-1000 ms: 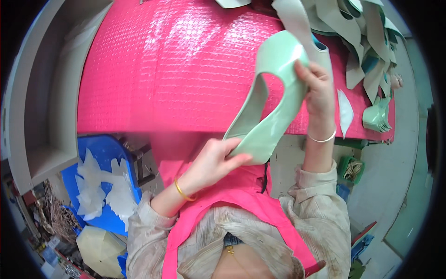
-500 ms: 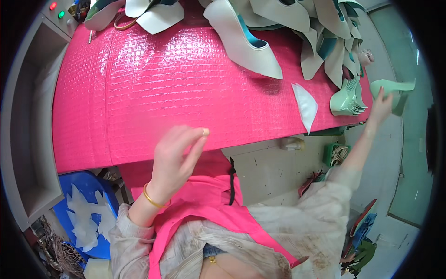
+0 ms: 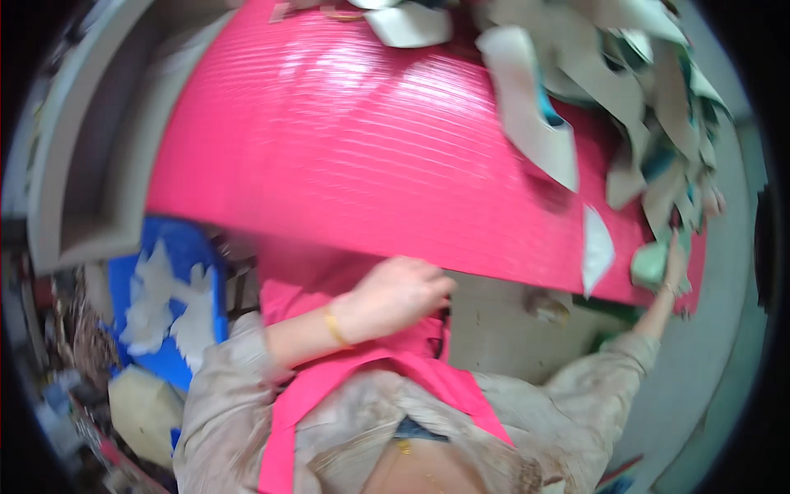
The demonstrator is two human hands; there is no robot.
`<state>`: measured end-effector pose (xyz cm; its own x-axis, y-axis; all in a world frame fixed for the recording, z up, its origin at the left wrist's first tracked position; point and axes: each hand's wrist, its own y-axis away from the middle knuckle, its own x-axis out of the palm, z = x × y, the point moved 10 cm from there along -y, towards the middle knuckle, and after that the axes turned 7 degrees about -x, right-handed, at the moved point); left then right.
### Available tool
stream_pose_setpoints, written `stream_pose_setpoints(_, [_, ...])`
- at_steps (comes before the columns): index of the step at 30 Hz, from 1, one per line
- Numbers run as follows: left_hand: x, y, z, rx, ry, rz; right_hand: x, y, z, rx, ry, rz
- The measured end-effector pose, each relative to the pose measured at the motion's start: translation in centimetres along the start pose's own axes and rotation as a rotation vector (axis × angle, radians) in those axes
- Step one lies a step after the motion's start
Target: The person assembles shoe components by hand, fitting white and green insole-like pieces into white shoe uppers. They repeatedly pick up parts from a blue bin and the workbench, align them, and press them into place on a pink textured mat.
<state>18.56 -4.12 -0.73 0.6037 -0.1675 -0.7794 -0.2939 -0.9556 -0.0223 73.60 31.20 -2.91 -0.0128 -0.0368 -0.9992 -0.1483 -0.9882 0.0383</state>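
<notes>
My right hand [image 3: 676,269] reaches to the table's far right corner, its fingers closed at the edge of the pale green, curved shoe uppers [image 3: 649,265]. Blur hides whether it grips one piece or several. My left hand [image 3: 399,296] hovers off the table's front edge, palm down, fingers curled inward; nothing shows in it. To the left of the green pieces lies a white crescent-shaped piece [image 3: 597,251]. A white shoe upper with teal lining [image 3: 531,107] rests farther back on the pink-covered table [image 3: 346,156].
Many white shoe uppers [image 3: 609,82] are heaped at the back right. A grey open-fronted box [image 3: 51,165] stands on the left. Below it, a blue bin [image 3: 216,300] contains white scraps [image 3: 152,305]. A pale wall [image 3: 728,272] runs beyond the table's right end.
My right hand has swung from beyond the table's right edge, holding a green upper, back to the green stack. My left hand has lowered and moved right. The whole view has shifted.
</notes>
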Motion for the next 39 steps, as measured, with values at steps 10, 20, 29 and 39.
stream_pose_setpoints(10, [-7.6,25.0,15.5,-0.533,0.437,-0.561,-9.3,13.3,34.5,-0.862,-0.540,-0.197])
stream_pose_setpoints(20, [5.2,78.6,39.6,-2.045,0.172,-0.831,-5.7,44.4,68.4,-1.751,0.081,0.124])
stream_pose_setpoints(29, [15.7,74.1,38.2,-2.432,0.609,-0.801,-1.8,54.0,70.5,-1.843,0.287,0.375])
stream_pose_setpoints(39, [25.5,75.0,42.7,-2.155,1.416,-1.224,-0.9,59.6,69.5,-2.013,0.210,0.437])
